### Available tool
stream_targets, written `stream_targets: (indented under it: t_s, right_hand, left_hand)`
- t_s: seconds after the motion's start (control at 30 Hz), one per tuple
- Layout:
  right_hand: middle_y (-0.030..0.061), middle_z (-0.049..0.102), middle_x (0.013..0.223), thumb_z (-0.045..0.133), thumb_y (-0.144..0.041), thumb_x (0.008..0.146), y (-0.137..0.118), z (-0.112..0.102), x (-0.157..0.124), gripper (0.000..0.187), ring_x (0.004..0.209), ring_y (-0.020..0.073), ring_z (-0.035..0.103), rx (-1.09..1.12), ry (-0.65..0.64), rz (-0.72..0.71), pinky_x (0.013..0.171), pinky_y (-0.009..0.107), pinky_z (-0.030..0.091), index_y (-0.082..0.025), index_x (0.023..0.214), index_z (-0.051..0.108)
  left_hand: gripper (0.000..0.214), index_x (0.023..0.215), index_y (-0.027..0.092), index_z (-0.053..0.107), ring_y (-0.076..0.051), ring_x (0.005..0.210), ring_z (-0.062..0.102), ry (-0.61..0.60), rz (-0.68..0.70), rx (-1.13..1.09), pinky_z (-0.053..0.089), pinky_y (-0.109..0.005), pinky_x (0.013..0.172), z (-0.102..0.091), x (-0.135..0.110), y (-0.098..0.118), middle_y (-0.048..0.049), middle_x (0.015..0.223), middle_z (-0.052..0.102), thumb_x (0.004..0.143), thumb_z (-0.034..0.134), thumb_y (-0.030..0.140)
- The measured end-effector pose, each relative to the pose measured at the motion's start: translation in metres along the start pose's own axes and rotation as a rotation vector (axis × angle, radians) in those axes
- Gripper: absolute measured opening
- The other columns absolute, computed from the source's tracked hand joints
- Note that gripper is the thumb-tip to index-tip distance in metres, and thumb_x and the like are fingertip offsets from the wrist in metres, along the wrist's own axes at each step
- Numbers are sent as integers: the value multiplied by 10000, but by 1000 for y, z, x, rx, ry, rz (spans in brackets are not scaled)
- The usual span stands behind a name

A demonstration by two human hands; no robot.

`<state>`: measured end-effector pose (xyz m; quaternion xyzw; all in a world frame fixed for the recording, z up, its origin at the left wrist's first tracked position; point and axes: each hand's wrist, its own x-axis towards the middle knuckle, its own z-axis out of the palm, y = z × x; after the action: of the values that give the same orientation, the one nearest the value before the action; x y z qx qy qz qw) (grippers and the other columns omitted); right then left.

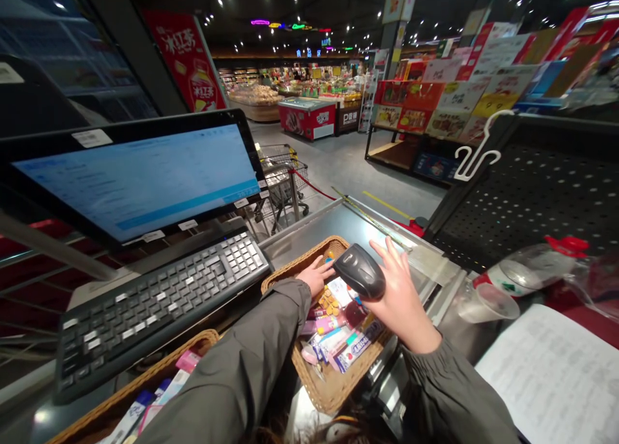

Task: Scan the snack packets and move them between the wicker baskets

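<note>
Black scanner and two bare hands at a wicker basket

Scanner (360,271): black, smooth moulded plastic, rounded head; above the far part of the wicker basket (329,399), against the right hand.
Right hand (403,305): over the basket's right rim, visible fingers extended and parted, pointing away; the scanner covers part of the hand, so whether it is gripped cannot be told.
Left hand (314,279): over the basket's far left part, palm down, fingers straight and slightly spread, tips close to the scanner; contact unclear.
Sleeves (246,360): dark, wrinkled cloth, the right cuff gathered; forearms reaching forward on either side of the basket.
Basket: woven, oblong, tan; contains small glossy packets (358,348).
Keyboard (169,302): black, labelled keys; left of the basket.
</note>
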<state>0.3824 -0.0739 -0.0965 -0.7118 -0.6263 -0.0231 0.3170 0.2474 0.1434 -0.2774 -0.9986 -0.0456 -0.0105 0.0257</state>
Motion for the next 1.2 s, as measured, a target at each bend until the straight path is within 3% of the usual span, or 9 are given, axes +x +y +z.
stream_targets:
  t_s: [0.2, 0.37, 0.53, 0.63, 0.73, 0.9, 1.03, 1.2]
  right_hand:
    - [173, 413, 1518, 618, -223, 745, -8, -7, -4, 439, 1500, 418, 124, -27, 11, -5, 1149, 731, 136, -159, 1178, 638]
    - [184, 437, 1495, 623, -220, 732, -9, -13, -12, 503, 1499, 423, 124, -32, 28, -6, 1144, 738, 140, -158, 1230, 613]
    - [170, 435, 1501, 631, -251, 746, -11, -16, -16, 539, 1496, 423, 139, -29, 56, -15, 1140, 739, 154, -172, 1277, 581]
    - [173, 438, 1499, 636, -239, 740, -15, -16, -17, 537, 1491, 427, 156, -36, 71, -41, 1143, 731, 161, -160, 1269, 582]
    - [194, 450, 1482, 631, -261, 762, -23, -14, -17, 481, 1487, 430, 169, -35, 100, -82, 1133, 734, 181, -143, 1228, 602]
    - [206, 414, 1509, 602, -207, 759, -53, -9, -13, 431, 1499, 426, 113, -29, 108, -205, 1107, 768, 172, -145, 1185, 626]
    - [185, 351, 1558, 589, -172, 757, -88, -3, -12, 389, 1502, 427, 78, -16, 69, -292, 1115, 757, 169, -142, 1139, 655]
    - [188, 292, 1586, 577, -148, 744, -125, 7, -13, 352, 1501, 441, 38, 52, 49, -414, 1104, 775, 152, -134, 1084, 667]
  left_hand:
    - [298, 965, 245, 785, -242, 1377, 454, 3, -12, -10, -8, -476, 1259, -2, 1, 0, -52, 1225, 708, 881, 538, 101]
    - [248, 996, 271, 770, -275, 1459, 320, -27, -63, -57, -25, -591, 1215, -20, 0, -2, -45, 1420, 574, 850, 602, 161]
    - [303, 1149, 291, 709, -265, 1480, 271, 7, -212, -170, -46, -655, 1181, -65, -5, 2, -28, 1457, 536, 908, 548, 201]
    - [215, 941, 259, 761, -277, 1481, 265, 106, -252, -132, -94, -660, 1169, -106, -17, 5, -9, 1448, 546, 897, 562, 190]
    - [214, 703, 225, 732, -296, 1470, 287, 247, -358, -62, -89, -688, 1152, -150, -41, 9, 6, 1432, 562, 850, 596, 151]
    - [150, 715, 211, 720, -340, 1454, 311, 454, -577, -29, 10, -745, 1126, -213, -103, 23, -43, 1417, 574, 812, 622, 151]
    - [148, 720, 211, 696, -328, 1464, 297, 540, -758, -35, 56, -756, 1117, -240, -160, 43, -32, 1436, 556, 834, 605, 181]
    - [172, 731, 211, 693, -333, 1473, 275, 632, -947, -87, 138, -772, 1091, -257, -233, 68, -37, 1446, 544, 853, 573, 231]
